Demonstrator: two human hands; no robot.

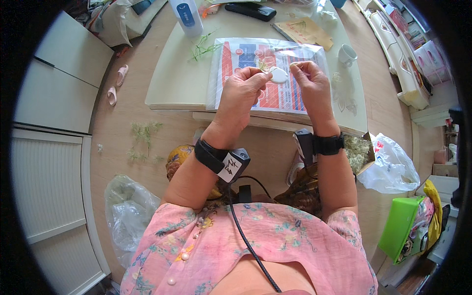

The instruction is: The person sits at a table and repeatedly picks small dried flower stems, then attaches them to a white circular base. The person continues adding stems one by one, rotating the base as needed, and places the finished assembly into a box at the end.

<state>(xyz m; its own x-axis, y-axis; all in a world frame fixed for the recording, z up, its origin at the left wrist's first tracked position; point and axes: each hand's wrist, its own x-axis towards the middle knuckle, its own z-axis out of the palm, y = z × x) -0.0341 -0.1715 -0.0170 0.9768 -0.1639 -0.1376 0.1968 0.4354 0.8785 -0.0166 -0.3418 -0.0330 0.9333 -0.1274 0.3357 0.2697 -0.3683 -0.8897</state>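
My left hand pinches a small white oval disc at its left edge, with pale wispy plant strands by the fingertips. To the right of the disc, my right hand has thumb and forefinger pinched together; a tiny pale tip shows there, too small to identify. Both hands are above a printed red, blue and white sheet under clear plastic on the table. Green feathery sprigs lie to the left of the sheet.
On the table stand a white bottle and a white mug; a black case and a brown paper envelope lie behind. A box of dried plant material and plastic bags are below right.
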